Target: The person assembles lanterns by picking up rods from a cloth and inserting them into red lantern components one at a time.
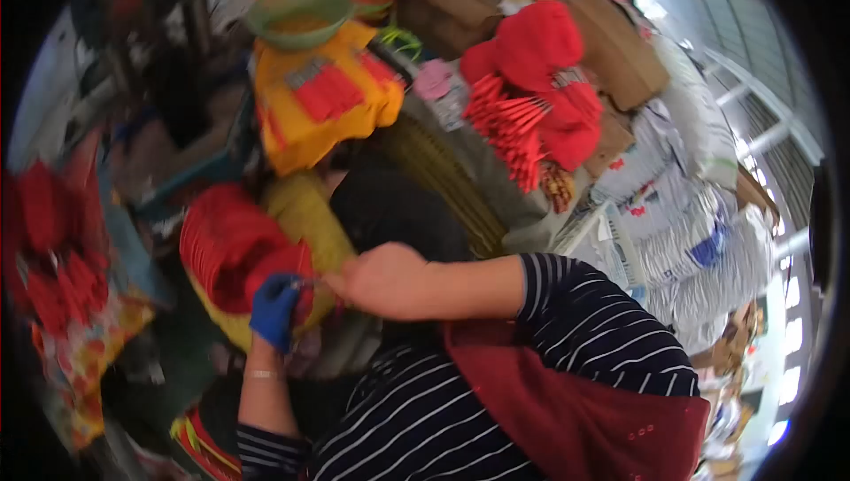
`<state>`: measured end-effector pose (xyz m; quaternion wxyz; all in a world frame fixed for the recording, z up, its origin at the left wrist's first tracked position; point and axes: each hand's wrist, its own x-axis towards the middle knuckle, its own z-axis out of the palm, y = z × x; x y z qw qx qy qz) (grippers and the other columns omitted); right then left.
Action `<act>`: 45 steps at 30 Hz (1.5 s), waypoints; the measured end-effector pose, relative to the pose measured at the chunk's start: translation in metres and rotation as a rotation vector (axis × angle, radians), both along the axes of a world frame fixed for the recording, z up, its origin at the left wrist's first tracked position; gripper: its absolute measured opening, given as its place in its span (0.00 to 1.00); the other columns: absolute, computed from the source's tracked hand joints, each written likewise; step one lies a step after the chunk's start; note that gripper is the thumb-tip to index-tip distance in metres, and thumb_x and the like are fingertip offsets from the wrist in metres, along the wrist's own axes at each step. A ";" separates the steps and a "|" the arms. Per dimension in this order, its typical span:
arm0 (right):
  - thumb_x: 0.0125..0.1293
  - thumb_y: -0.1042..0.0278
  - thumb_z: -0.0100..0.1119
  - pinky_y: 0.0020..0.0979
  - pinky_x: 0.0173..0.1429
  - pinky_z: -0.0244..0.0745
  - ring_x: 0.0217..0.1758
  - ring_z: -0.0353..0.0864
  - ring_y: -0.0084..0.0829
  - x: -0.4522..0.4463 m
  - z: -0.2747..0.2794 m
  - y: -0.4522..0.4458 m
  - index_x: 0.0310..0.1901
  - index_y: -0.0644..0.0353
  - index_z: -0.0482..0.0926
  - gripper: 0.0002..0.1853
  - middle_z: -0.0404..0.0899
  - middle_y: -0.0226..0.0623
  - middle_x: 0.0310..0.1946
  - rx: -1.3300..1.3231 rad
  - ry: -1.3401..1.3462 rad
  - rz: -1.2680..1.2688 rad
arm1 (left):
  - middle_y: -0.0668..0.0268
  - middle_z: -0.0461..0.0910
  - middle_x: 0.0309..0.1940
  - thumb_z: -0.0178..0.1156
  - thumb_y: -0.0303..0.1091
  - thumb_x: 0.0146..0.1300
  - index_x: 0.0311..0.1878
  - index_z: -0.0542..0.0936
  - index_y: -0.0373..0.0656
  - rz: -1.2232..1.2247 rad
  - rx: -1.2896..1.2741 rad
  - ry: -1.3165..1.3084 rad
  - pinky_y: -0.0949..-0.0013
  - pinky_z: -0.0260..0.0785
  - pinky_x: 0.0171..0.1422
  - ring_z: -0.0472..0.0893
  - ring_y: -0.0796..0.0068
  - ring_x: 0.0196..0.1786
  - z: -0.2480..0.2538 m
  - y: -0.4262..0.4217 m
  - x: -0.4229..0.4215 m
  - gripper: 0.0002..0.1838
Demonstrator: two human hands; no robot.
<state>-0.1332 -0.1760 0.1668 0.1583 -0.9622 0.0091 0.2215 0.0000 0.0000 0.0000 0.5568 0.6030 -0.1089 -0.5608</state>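
My left hand (275, 311), in a blue glove, is closed with its fingers on the edge of a red cap (288, 264). My bare right hand (382, 280) is closed too, its fingertips meeting the gloved ones at a small thing too blurred to make out. Right behind my hands, a nested stack of red caps (221, 233) lies on its side. Yellow cloth or bagging (310, 211) lies beside and under the stack.
A green bowl (301, 20) sits on an orange-yellow bag (328, 127) with red strips. More red caps (540, 47) lie by cardboard boxes (620, 47). Stacks of white items (708, 251) stand right, near a white crate (611, 237). Red pieces (57, 259) lie left.
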 end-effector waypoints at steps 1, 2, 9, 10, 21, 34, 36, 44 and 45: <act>0.59 0.67 0.47 0.38 0.24 0.75 0.28 0.82 0.37 0.018 -0.019 0.011 0.47 0.54 0.74 0.14 0.78 0.42 0.26 -0.005 0.049 -0.041 | 0.67 0.78 0.33 0.55 0.25 0.58 0.37 0.78 0.38 -0.034 -0.020 -0.111 0.74 0.68 0.45 0.76 0.78 0.37 -0.005 -0.002 0.009 0.05; 0.59 0.67 0.48 0.37 0.23 0.74 0.29 0.82 0.38 0.033 -0.046 0.021 0.42 0.56 0.77 0.12 0.79 0.40 0.26 -0.067 -0.027 0.051 | 0.65 0.78 0.35 0.56 0.25 0.58 0.37 0.78 0.38 -0.101 -0.061 -0.252 0.73 0.68 0.46 0.77 0.75 0.40 -0.027 0.002 0.022 0.05; 0.52 0.67 0.57 0.36 0.37 0.77 0.36 0.82 0.37 0.073 -0.022 -0.050 0.32 0.54 0.85 0.08 0.83 0.39 0.34 -0.299 -0.024 0.062 | 0.63 0.78 0.45 0.55 0.30 0.59 0.46 0.77 0.42 -0.383 -0.097 -0.782 0.66 0.69 0.50 0.77 0.71 0.48 -0.136 -0.144 0.058 0.11; 0.51 0.67 0.58 0.36 0.37 0.77 0.36 0.82 0.37 0.077 -0.017 -0.057 0.33 0.54 0.85 0.09 0.83 0.39 0.34 -0.270 -0.008 0.105 | 0.63 0.78 0.45 0.55 0.30 0.59 0.46 0.77 0.42 -0.396 -0.117 -0.803 0.66 0.69 0.50 0.77 0.71 0.48 -0.098 -0.148 0.051 0.11; 0.57 0.64 0.52 0.42 0.33 0.77 0.32 0.81 0.44 -0.018 -0.063 -0.081 0.41 0.56 0.77 0.12 0.81 0.41 0.28 -0.142 0.001 0.035 | 0.56 0.74 0.53 0.60 0.27 0.55 0.57 0.71 0.38 -0.294 -0.314 -0.746 0.63 0.65 0.60 0.73 0.62 0.56 -0.024 -0.118 0.046 0.24; 0.56 0.66 0.54 0.42 0.47 0.72 0.43 0.77 0.46 0.154 -0.078 -0.255 0.43 0.59 0.77 0.14 0.79 0.46 0.37 -0.016 -0.555 -0.455 | 0.54 0.71 0.54 0.61 0.27 0.49 0.57 0.71 0.44 0.227 0.081 -1.600 0.57 0.62 0.61 0.70 0.52 0.56 0.045 -0.120 0.084 0.28; 0.56 0.67 0.53 0.42 0.48 0.72 0.44 0.77 0.46 0.192 -0.089 -0.288 0.44 0.59 0.77 0.14 0.79 0.47 0.37 -0.089 -0.608 -0.505 | 0.57 0.73 0.50 0.62 0.27 0.48 0.53 0.74 0.44 0.281 0.062 -1.636 0.56 0.64 0.57 0.72 0.54 0.52 0.046 -0.119 0.083 0.24; 0.53 0.64 0.57 0.45 0.46 0.72 0.43 0.77 0.51 0.259 -0.133 -0.284 0.49 0.61 0.74 0.21 0.79 0.51 0.37 -0.195 -0.569 -0.695 | 0.61 0.77 0.38 0.65 0.31 0.47 0.39 0.78 0.46 0.329 0.111 -1.497 0.58 0.67 0.49 0.75 0.56 0.44 0.050 -0.123 0.090 0.13; 0.52 0.64 0.58 0.46 0.46 0.71 0.44 0.77 0.52 0.254 -0.132 -0.285 0.50 0.62 0.73 0.23 0.78 0.53 0.37 -0.158 -0.602 -0.690 | 0.61 0.78 0.36 0.65 0.33 0.47 0.36 0.78 0.47 0.352 0.122 -1.472 0.59 0.67 0.47 0.75 0.56 0.42 0.052 -0.123 0.091 0.11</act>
